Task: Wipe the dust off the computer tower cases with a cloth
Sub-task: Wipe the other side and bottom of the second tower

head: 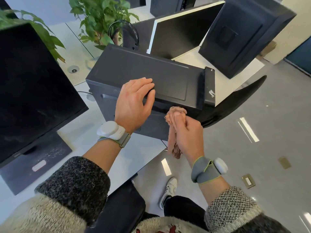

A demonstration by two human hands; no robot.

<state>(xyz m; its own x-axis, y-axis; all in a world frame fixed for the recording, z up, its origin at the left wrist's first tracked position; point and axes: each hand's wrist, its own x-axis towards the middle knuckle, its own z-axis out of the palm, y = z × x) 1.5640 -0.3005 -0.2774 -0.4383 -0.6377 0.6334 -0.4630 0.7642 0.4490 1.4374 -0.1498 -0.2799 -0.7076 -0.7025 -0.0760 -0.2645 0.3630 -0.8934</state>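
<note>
We look down on a black computer tower case (143, 76) standing on a pale worktop (80, 125), close to its near right corner. Our left hand (134, 101) rests on the tower's near top edge. The fingers lie loosely flat on the top panel and the thumb lies along the edge; it holds nothing. Our right hand (188, 133) is closed in a fist around a pinkish-tan cloth (175, 115), just right of the left hand. The bunched upper end of the cloth sits against the tower's near side panel, right below the top edge, and its tail hangs under the fist. A large dark monitor (33, 91) stands to the left. A green plant (101, 19) is beyond the tower, and a black chair (235, 101) is to the right.
</note>
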